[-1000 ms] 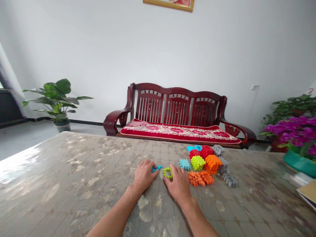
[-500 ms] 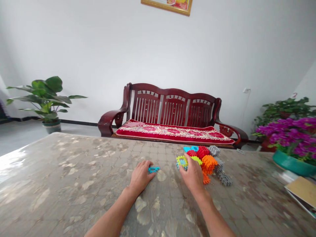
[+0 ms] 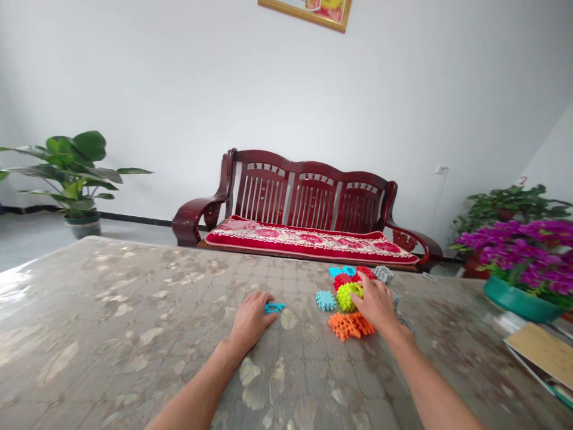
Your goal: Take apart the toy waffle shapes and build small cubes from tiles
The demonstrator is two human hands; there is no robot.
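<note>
Between the thumb and fingers of my left hand (image 3: 253,318), a blue interlocking toy piece with an open middle (image 3: 274,307) rests at the tabletop. My right hand (image 3: 378,306) reaches into the colourful pile, thumb and index finger curled around the right side of the yellow-green interlocking pieces (image 3: 346,297). Just left of these lies a light-blue square piece with toothed edges (image 3: 326,301). Orange pieces (image 3: 351,326) are heaped on the near side. Red pieces (image 3: 342,281) and bright-blue pieces (image 3: 335,272) sit behind. Grey pieces (image 3: 384,274) are partly hidden by my right hand.
The table (image 3: 147,298) has a patterned, glossy cover. A teal pot of purple flowers (image 3: 523,295) stands at the right, near a tan book or folder (image 3: 544,355). Beyond the far edge is a wooden bench (image 3: 308,197) with a red cover.
My right hand has moved right from the pile's left edge and the yellow-green frame there. The light-blue piece is now uncovered. Orange pieces have shifted nearer and left. My left hand stays.
</note>
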